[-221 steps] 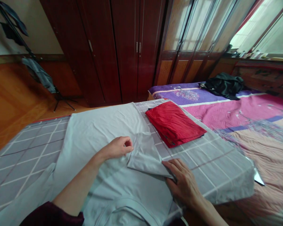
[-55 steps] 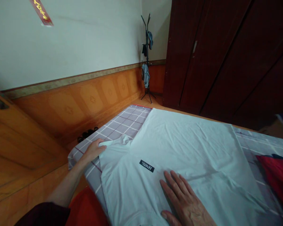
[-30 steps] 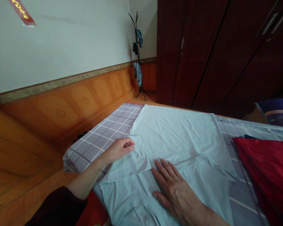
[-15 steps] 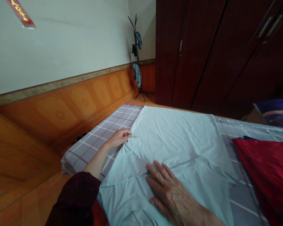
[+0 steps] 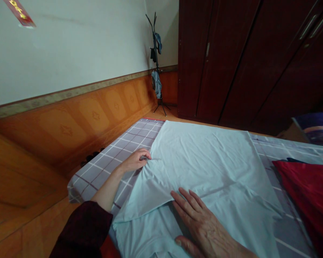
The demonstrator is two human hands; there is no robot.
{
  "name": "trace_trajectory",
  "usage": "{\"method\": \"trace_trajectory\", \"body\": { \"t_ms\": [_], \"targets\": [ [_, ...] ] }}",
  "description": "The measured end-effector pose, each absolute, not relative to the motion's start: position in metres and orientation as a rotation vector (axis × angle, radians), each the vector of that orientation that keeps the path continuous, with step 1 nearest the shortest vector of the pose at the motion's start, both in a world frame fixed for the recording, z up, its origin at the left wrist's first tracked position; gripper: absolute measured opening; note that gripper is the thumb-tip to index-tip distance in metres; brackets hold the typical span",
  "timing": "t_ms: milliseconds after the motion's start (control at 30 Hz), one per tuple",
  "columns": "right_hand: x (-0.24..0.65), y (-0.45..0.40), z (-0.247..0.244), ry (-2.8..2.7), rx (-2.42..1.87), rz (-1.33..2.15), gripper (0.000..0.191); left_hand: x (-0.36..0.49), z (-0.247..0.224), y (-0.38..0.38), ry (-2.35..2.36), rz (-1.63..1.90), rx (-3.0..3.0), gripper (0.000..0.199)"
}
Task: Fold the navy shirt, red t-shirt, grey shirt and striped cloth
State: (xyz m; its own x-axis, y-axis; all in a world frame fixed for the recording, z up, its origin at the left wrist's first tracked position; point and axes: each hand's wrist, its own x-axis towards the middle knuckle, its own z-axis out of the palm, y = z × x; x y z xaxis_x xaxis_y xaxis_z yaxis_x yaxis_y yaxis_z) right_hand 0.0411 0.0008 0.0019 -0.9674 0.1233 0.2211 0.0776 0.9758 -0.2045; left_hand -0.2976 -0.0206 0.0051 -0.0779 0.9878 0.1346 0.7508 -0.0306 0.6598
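Left hand (image 5: 136,160) pinches pale shirt (image 5: 201,154); right hand (image 5: 200,222) flat, gripping nothing. Looks light, limp; best hold: edge at left fingertips.

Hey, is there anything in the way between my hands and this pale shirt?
Nothing visible is. Your left hand pinches the left edge of the pale shirt, and your right hand lies flat on or just over it. The red cloth is off to the right, not between.
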Motion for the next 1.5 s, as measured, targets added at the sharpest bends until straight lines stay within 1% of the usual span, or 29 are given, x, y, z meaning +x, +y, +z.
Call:
{"method": "trace_trajectory", "body": {
  "t_ms": [133, 200, 300, 433, 567, 700, 767, 867, 933, 1000, 1100, 1200, 1300, 1400, 1500],
  "targets": [
    [0.047, 0.003, -0.002, -2.797, -0.075, 0.168, 0.064, -0.296, 0.007, -0.022, 1.840, 0.853, 1.856, 0.009],
    [0.048, 0.004, -0.007, -2.797, -0.064, 0.126, 0.065, -0.296, 0.007, -0.021, 1.796, 0.883, 1.820, 0.006],
    [0.047, 0.007, -0.011, -2.819, -0.079, 0.148, 0.065, -0.298, 0.007, -0.019, 1.740, 0.915, 1.691, 0.007],
    [0.044, 0.008, -0.007, -2.833, -0.081, 0.218, 0.063, -0.306, 0.009, -0.014, 1.714, 0.828, 1.602, 0.011],
    [0.042, 0.008, -0.002, -2.817, -0.059, 0.089, 0.059, -0.314, 0.008, -0.003, 1.720, 0.725, 1.578, 0.014],
    [0.041, 0.012, -0.010, -2.792, -0.055, 0.020, 0.060, -0.314, 0.005, 0.003, 1.806, 0.696, 1.630, 0.013],
    [0.039, 0.016, -0.020, -2.773, -0.016, -0.063, 0.056, -0.312, 0.005, 0.003, 1.866, 0.692, 1.663, 0.013],
    [0.036, 0.020, -0.030, -2.718, 0.079, -0.167, 0.043, -0.309, 0.008, -0.001, 1.927, 0.676, 1.696, 0.013],
    [0.036, 0.021, -0.029, -2.742, 0.093, -0.159, 0.041, -0.307, 0.010, -0.004, 1.946, 0.652, 1.714, 0.013],
    [0.037, 0.020, -0.023, -2.767, 0.071, -0.098, 0.043, -0.302, 0.012, -0.005, 1.984, 0.619, 1.795, 0.013],
    [0.038, 0.020, -0.014, -2.750, 0.040, 0.002, 0.044, -0.291, 0.012, -0.004, 2.031, 0.601, 2.087, 0.014],
    [0.038, 0.019, -0.008, -2.768, 0.015, 0.036, 0.046, -0.276, 0.010, -0.001, 1.972, 0.566, 2.297, 0.012],
    [0.037, 0.017, -0.005, -2.773, 0.011, 0.068, 0.047, -0.264, 0.008, 0.002, 1.925, 0.582, 2.290, 0.007],
    [0.035, 0.017, -0.011, -2.773, 0.027, 0.114, 0.046, -0.259, 0.004, 0.003, 1.902, 0.692, 2.255, 0.009],
    [0.032, 0.017, -0.022, -2.733, 0.121, 0.051, 0.043, -0.258, 0.000, 0.004, 1.876, 0.670, 2.304, 0.008]
  ]
}}
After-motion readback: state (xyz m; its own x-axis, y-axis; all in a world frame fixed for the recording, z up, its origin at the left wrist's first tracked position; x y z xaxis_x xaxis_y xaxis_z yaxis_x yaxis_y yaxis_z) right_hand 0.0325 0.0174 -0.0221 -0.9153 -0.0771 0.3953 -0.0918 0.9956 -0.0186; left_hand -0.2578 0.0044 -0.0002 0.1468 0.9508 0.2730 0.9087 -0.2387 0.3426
